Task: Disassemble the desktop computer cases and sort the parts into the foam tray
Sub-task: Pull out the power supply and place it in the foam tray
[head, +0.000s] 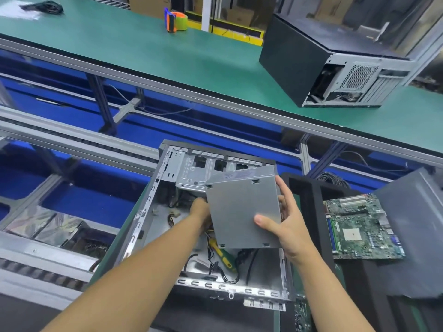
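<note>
A yellow-green screwdriver lies inside the open computer case. Above the case, the right grip clasps a grey power supply box, thumb on its face. The left grip meets the box's left edge with its fingers hidden, so I cannot tell its hold. A motherboard lies on the black foam tray to the right. A second case stands on the far green desk.
</note>
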The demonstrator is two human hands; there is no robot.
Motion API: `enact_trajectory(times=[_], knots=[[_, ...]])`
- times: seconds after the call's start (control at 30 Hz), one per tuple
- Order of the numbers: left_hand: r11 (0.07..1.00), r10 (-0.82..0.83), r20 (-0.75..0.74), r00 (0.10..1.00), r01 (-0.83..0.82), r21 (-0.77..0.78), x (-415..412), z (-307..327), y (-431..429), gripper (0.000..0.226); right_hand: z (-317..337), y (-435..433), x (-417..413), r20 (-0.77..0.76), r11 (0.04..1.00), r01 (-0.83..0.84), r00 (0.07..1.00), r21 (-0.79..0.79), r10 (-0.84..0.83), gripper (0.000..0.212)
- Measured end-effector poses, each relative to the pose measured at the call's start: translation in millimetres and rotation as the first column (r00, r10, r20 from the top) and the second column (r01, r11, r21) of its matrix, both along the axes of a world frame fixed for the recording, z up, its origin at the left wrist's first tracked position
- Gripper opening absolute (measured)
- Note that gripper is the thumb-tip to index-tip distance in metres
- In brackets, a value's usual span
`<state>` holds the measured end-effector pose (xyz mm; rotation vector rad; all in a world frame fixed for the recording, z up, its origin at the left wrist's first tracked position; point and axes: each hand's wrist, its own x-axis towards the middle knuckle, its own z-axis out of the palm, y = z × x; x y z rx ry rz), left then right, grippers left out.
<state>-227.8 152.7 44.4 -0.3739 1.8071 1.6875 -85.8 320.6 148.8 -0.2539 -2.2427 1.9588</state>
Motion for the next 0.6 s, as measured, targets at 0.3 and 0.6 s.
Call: enact_trajectory(times=[0.3, 0.6], knots=[[0.988, -0.130, -0.067, 0.989, 0.134, 0.073, 6, 13, -27, 0.020, -2, -22, -1, 0.033, 0.993, -0.031, 0.999, 0.110, 0.027, 0.102], [0.977, 0.150, 0.120, 0.981, -0.165, 0.133, -18, -23, -26, 0.029, -11, -35, 4, 0.060, 0.993, 0.008, 0.998, 0.121, -0.015, 0.101]])
